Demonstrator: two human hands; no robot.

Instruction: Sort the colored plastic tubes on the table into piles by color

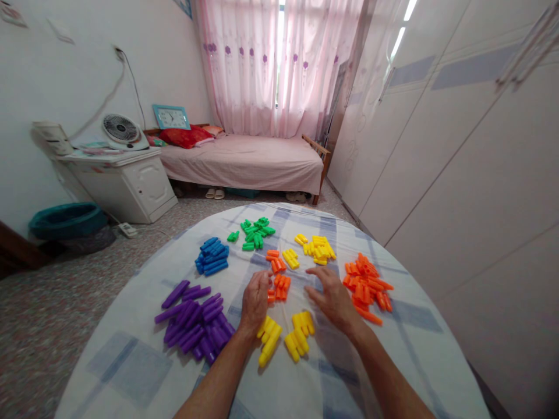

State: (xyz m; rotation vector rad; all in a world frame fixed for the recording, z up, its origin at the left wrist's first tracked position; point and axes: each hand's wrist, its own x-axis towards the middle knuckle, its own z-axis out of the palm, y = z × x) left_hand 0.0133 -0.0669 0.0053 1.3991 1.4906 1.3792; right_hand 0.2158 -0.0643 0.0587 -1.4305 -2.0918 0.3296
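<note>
My left hand (255, 295) rests on edge at the left side of some orange plastic building pieces (282, 286), its fingers held close together and lightly bent, partly hidden from view. It seems to touch the nearest piece; I cannot tell for sure. To the right of these pieces my right hand (328, 293) hovers with thumb and fingers apart, holding nothing. More orange pieces (276, 262) and a yellow cluster (290, 258) lie just beyond the hands. Between my forearms sit two joined yellow clusters, a left one (269, 340) and a right one (300, 336).
Around the hands on the cloth-covered round table (131, 372) lie a purple pile (198, 323), a blue pile (212, 256), a green pile (257, 234), a yellow pile (320, 249) and a large orange pile (367, 285). A bed (248, 157) stands beyond; wardrobes (480, 174) line the right.
</note>
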